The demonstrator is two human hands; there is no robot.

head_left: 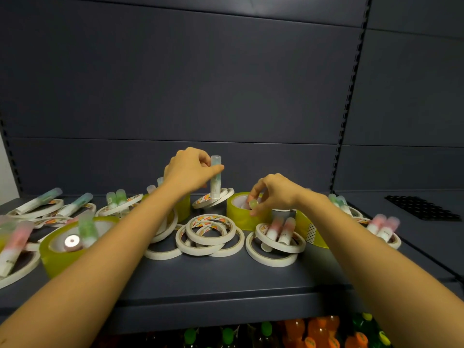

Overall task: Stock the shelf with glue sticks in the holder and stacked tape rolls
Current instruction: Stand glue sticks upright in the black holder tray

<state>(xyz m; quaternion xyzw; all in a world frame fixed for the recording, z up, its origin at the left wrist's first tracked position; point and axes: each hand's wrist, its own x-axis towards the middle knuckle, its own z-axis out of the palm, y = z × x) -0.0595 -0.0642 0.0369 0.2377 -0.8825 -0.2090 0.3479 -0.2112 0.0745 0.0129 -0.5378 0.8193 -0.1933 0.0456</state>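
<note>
Left hand [187, 169] pinches glue stick [216, 177] upright, base inside tilted white tape rolls [213, 200] near shelf [226, 280] back edge, so rings serve as holder. Right hand [273, 192] fingertips pinch what looks like second stick [253, 204], seating it in yellow tape roll [238, 217] core.

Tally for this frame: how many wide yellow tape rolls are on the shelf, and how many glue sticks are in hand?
Wide yellow tape rolls plainly in view: 4
Glue sticks held: 2, a blue-green-capped glue stick pinched upright by the left hand and a green-capped glue stick pinched by the right hand
Total: 6
</note>
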